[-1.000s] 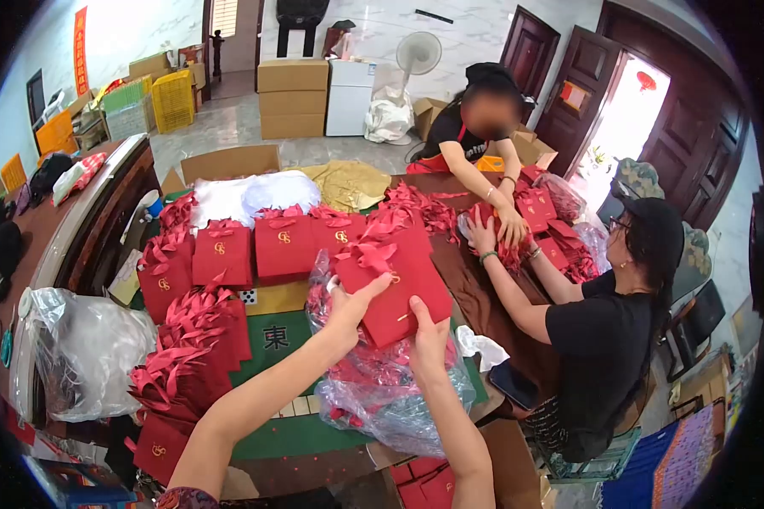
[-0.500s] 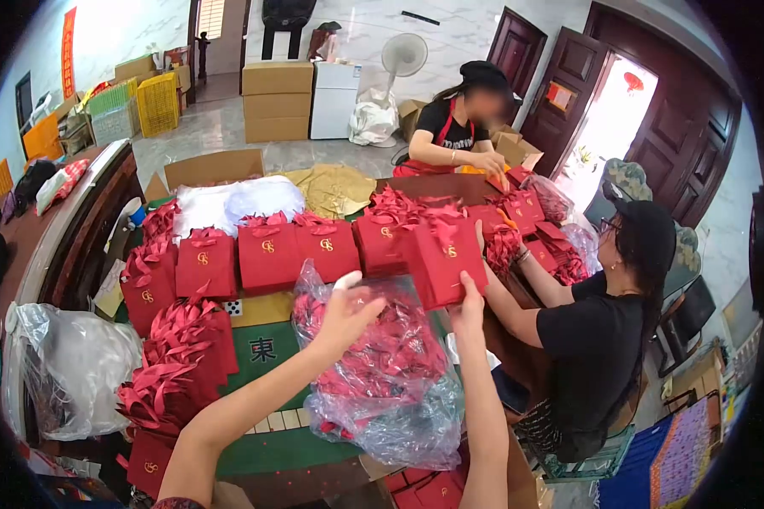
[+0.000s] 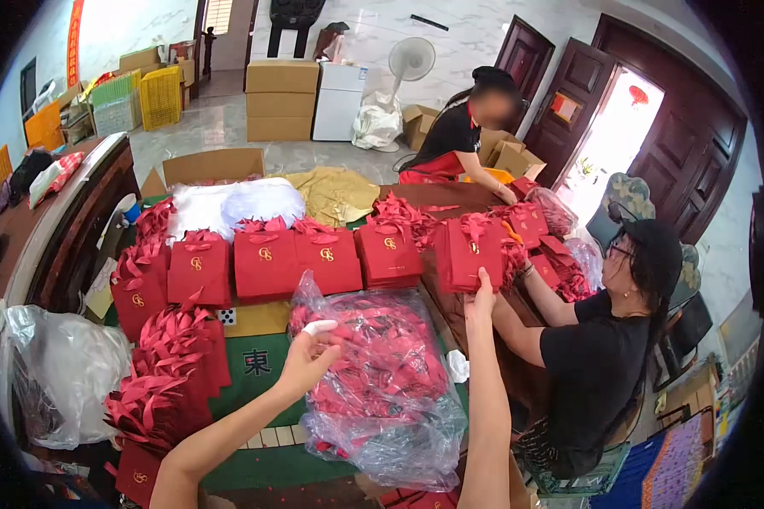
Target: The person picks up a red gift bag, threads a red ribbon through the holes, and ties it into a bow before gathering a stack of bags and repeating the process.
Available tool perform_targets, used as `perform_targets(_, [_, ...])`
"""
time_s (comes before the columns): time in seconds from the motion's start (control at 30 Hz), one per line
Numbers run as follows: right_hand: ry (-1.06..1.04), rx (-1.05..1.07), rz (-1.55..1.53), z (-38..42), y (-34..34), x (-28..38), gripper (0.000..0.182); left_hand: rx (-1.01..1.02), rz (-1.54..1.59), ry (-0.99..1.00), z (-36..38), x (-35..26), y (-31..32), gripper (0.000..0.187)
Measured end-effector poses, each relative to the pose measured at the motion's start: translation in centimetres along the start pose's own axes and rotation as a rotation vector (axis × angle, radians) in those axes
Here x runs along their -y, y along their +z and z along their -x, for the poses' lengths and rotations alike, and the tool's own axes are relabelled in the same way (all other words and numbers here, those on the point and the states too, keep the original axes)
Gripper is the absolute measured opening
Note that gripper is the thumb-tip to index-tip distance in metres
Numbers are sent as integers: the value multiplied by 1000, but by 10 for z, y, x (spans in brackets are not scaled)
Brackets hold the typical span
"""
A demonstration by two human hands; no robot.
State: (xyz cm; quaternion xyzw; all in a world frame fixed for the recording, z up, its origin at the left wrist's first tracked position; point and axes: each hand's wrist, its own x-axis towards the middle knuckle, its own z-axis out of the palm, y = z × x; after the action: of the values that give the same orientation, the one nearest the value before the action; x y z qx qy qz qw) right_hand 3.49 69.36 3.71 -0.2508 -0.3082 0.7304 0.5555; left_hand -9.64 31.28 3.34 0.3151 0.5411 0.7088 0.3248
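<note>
My right hand (image 3: 482, 295) grips the lower front of a stack of red gift bags (image 3: 467, 254) with gold lettering, held upright right of the row. Over the left edge of a clear plastic bag (image 3: 382, 365) full of red ribboned items hovers my left hand (image 3: 314, 352), fingers apart and a white wrap on one finger. Behind it stands a row of red bags (image 3: 327, 261) with ribbon handles. More red bags (image 3: 165, 369) with bunched ribbons line the left side of the green mat (image 3: 250, 343).
A person in black (image 3: 598, 339) sits at the right, arms reaching to red bags; another person (image 3: 458, 136) leans over the far end. Crumpled clear plastic (image 3: 64, 373) lies at the left. White bundles (image 3: 263, 204) and yellow cloth (image 3: 331, 193) lie behind the row.
My right hand and its stack have moved slightly right, away from the row. My left hand has moved down and left. The far person leans further forward, arm lower.
</note>
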Motion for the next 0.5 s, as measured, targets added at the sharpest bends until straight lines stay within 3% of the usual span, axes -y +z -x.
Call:
perform_targets(0.1, [-61,-111,36,2,-10,-15,44,7,36,-19,7,12,-1,43])
perform_targets(0.2, [82,-213,80,11,-44,-22,46,17,13,-53,14,13,-5,42])
perform_targets(0.5, [158,-150,332,21,-94,-19,49,46,-58,-75,30,13,4,44])
